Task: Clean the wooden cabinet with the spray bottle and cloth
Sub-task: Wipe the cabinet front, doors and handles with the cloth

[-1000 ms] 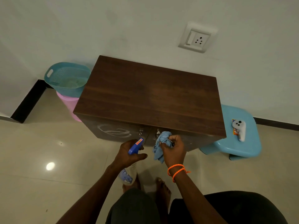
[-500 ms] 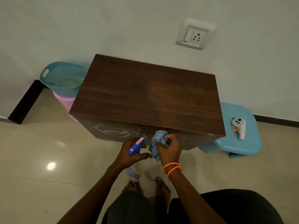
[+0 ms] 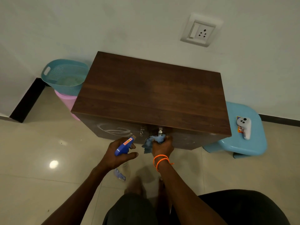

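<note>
My left hand (image 3: 120, 153) grips the spray bottle (image 3: 124, 146); my right hand's (image 3: 162, 146) fingers bunch the cloth (image 3: 153, 141) against the wooden cabinet (image 3: 154, 95) door handle (image 3: 160, 132). Loose cloth could snag there, tugging the door open.

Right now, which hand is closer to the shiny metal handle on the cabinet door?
The right hand. It grips the blue cloth just below the metal handle. The left hand is further off to the left, gripping the spray bottle.
</note>
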